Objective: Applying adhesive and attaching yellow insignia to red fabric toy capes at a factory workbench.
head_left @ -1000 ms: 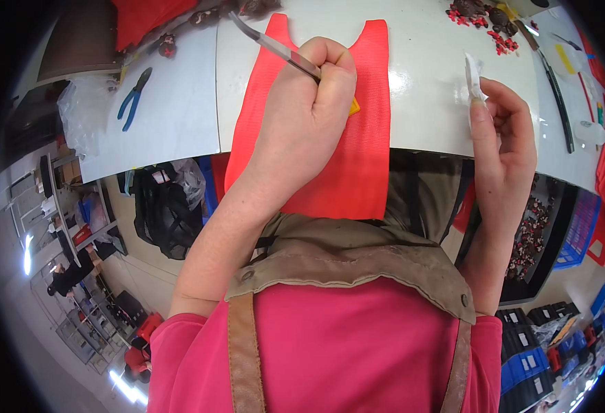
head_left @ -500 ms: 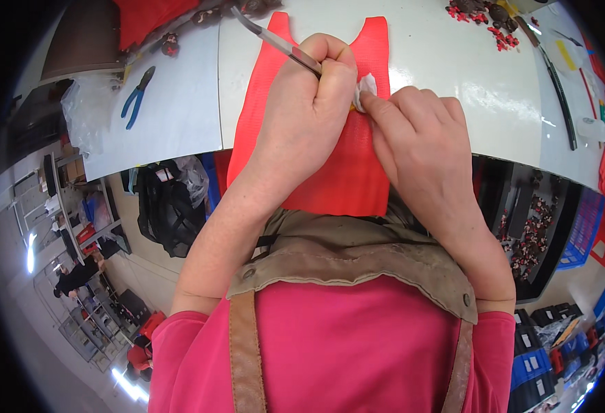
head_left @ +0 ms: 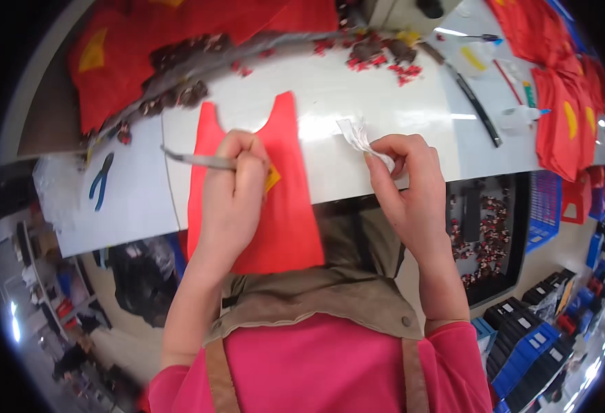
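A red vest-shaped piece of fabric (head_left: 292,199) lies at the front of the white table, its lower end hanging over the edge. My left hand (head_left: 230,203) is over it, closed around what look like tweezers with a curved tip (head_left: 198,160); the tip points left. Beside these fingers part of a yellow patch (head_left: 273,179) shows on the red fabric; my hand hides the rest. To the right, apart from the fabric, my right hand (head_left: 416,193) pinches a crumpled white tissue or cloth (head_left: 359,140) above the table.
Blue-handled pliers (head_left: 101,182) and a clear plastic bag (head_left: 55,193) lie left. A long black tool (head_left: 478,107) and a white bottle (head_left: 521,117) are right, near stacked red pieces (head_left: 557,138). Small dark and red parts (head_left: 378,58) lie at the back.
My right hand has moved right, away from the red fabric, with the white tissue or cloth. My left hand still grips the tweezers over the fabric. The whole view has shifted.
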Action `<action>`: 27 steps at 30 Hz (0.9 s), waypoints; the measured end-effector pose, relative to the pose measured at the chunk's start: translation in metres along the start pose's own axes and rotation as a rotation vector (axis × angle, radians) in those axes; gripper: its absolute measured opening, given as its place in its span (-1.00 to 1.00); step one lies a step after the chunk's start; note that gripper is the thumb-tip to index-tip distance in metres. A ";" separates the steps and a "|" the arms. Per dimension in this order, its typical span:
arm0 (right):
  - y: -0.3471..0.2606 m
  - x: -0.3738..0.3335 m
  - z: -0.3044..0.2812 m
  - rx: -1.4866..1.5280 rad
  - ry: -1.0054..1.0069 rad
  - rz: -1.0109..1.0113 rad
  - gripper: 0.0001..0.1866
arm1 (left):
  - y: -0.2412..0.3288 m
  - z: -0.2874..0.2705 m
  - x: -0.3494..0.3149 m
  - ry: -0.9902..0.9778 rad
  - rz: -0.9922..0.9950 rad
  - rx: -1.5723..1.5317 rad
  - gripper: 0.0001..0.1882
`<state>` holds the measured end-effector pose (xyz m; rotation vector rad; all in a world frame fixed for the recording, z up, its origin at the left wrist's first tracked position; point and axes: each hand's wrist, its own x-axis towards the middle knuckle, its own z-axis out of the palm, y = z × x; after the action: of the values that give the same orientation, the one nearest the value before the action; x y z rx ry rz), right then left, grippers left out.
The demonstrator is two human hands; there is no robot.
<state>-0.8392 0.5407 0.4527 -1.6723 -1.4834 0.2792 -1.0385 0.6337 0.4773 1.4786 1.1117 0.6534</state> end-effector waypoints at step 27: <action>0.093 -0.023 -0.108 -0.073 0.641 0.296 -0.82 | -0.003 0.002 0.005 -0.017 0.063 -0.007 -0.86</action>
<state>-0.7084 0.4794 0.4435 -1.8116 -0.7805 -0.1526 -1.0359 0.6371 0.4729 1.5161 1.0521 0.6866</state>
